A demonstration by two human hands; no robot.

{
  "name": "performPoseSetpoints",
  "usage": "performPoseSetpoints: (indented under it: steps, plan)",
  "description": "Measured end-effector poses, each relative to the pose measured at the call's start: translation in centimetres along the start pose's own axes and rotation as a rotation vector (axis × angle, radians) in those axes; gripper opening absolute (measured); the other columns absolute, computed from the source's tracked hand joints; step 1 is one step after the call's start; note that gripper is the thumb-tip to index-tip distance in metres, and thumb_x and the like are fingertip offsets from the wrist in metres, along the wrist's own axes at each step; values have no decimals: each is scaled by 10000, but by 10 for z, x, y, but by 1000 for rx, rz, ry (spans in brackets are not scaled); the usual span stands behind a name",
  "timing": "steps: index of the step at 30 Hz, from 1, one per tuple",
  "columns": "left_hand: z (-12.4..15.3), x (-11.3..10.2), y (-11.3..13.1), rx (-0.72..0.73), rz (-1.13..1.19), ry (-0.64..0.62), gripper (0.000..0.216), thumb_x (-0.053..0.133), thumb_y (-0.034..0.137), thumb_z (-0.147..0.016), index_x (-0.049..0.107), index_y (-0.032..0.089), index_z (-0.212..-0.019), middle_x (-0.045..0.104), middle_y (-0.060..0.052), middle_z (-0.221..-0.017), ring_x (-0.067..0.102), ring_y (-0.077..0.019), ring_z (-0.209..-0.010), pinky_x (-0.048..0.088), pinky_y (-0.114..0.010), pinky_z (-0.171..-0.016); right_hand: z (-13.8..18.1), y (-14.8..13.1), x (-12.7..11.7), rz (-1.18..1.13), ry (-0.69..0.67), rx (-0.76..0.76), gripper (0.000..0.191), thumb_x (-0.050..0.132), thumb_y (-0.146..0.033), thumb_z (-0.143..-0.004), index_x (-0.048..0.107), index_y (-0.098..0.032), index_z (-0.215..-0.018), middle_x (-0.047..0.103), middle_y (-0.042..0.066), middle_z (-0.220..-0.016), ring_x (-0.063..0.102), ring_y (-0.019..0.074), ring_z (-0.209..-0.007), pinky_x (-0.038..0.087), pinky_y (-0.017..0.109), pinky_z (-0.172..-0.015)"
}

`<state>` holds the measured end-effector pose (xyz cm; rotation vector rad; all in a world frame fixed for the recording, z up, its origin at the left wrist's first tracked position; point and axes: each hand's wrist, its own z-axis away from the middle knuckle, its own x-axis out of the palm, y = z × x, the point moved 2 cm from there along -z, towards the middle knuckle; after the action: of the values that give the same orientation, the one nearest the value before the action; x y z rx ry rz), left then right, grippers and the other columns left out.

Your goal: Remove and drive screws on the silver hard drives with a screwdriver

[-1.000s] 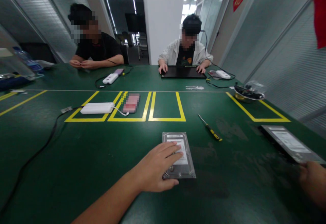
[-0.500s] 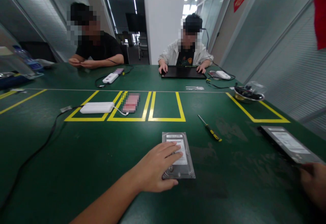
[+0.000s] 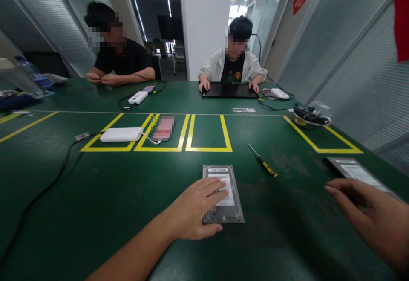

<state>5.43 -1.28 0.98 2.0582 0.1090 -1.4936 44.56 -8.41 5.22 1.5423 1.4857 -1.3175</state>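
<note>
A silver hard drive (image 3: 223, 178) with a white label lies flat on the green table, near me at the centre. My left hand (image 3: 196, 208) rests on its near left part, fingers spread flat over the label and thumb along the front edge. My right hand (image 3: 370, 208) hovers at the right with fingers stretched out toward the left, holding nothing. It partly covers a second hard drive (image 3: 354, 170) lying at the right. A small screwdriver (image 3: 263, 160) with a yellow and black handle lies between the two drives.
Yellow taped boxes (image 3: 209, 134) mark the table's middle; one holds a white power bank (image 3: 121, 134) with a cable. A metal bowl (image 3: 311, 119) of small parts stands at the right. Two people sit across the table, one with hands on a black laptop (image 3: 230, 91).
My right hand has come in from the lower right edge, moving left and forward over the second hard drive. My left hand and the drive under it have stayed put.
</note>
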Motion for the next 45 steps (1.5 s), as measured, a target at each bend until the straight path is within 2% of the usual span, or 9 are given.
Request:
performPoseSetpoints:
  steps: [3,5,11,15,20,35,39,42,45]
  plan:
    - [0,0,0,0,7,2,777,709,444,-765,434,198,-1450,402,-120,-1531,349,-320,-1420,285,-507,-1173,-2,-78,-14,-314,-3,-172,434,468,-619,-907,682,-243,-905,683,74,-899,639,220,-749,494,341,-636]
    - [0,1,0,7,10,8,779,708,441,-764,432,198,-1451,404,-122,-1529,350,-322,-1419,286,-510,-1172,-2,-114,-12,-469,-121,-260,307,513,-496,-924,676,-236,-900,670,51,-873,628,201,-751,496,314,-651]
    - [0,1,1,19,-9,9,770,695,422,-768,432,181,-1450,418,-128,-1520,369,-322,-1409,292,-498,-1172,-3,-162,17,-925,-464,-215,159,594,-336,-915,674,-202,-885,654,10,-827,609,141,-752,482,225,-670]
    - [0,1,1,29,-22,8,769,703,417,-757,445,175,-1440,435,-123,-1510,382,-314,-1401,289,-484,-1177,-4,-170,42,-1158,-571,-127,183,644,-340,-891,672,-163,-928,659,24,-839,599,134,-758,481,213,-674]
    - [0,2,1,22,-40,-2,808,722,425,-744,433,167,-1454,447,-116,-1504,389,-289,-1400,289,-461,-1183,-1,-162,63,-1246,-609,-88,220,660,-360,-883,656,-143,-912,633,26,-809,579,131,-733,474,220,-655]
    - [3,-4,1,39,-52,15,757,744,437,-733,503,164,-1396,506,-128,-1456,452,-315,-1354,344,-506,-1146,1,-153,72,-1279,-531,-34,223,721,-347,-842,628,-144,-851,609,15,-807,553,117,-742,436,220,-678]
    - [2,-4,3,84,-31,167,633,733,482,-786,574,142,-1296,605,-144,-1337,517,-327,-1281,400,-520,-1086,7,-159,69,-1296,-557,-36,245,718,-362,-848,615,-140,-850,616,25,-825,565,129,-757,445,233,-688]
    - [0,-4,10,130,-8,410,282,699,292,-870,647,159,-1113,716,-84,-1077,608,-269,-1116,458,-458,-991,13,-166,67,-1320,-607,-59,231,711,-346,-855,609,-139,-842,609,20,-804,554,122,-736,437,227,-665]
    - [-2,-2,22,146,28,517,142,696,173,-872,665,171,-1010,718,-50,-940,629,-201,-882,495,-364,-805,20,-173,66,-1347,-678,-66,229,715,-336,-850,602,-137,-841,601,17,-782,540,117,-715,423,222,-643]
